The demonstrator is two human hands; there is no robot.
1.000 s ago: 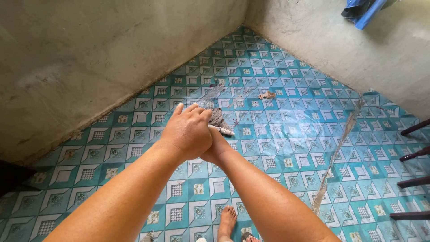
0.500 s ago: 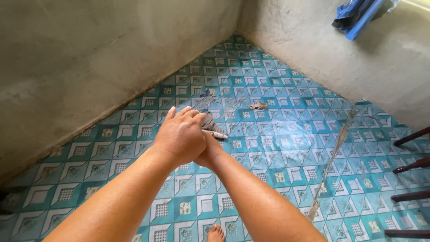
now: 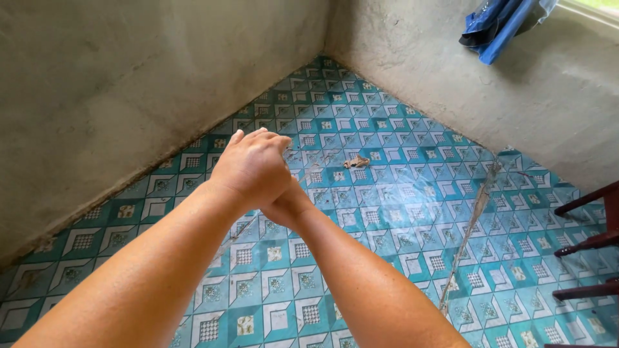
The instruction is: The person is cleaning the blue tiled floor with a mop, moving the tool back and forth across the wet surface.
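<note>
A bare corner room with rough grey cement walls (image 3: pixel 129 84) and a floor (image 3: pixel 400 212) of teal patterned vinyl sheet. Both arms reach out together at centre. The left hand (image 3: pixel 253 169) is curled over the right hand (image 3: pixel 284 209), hiding it, so what either hand grips cannot be told; the fingers look closed. A small brown scrap (image 3: pixel 356 162) lies on the floor at two o'clock from the hands. Blue cloth (image 3: pixel 500 22) hangs at one o'clock; a dark red chair (image 3: pixel 590 238) stands at three o'clock.
</note>
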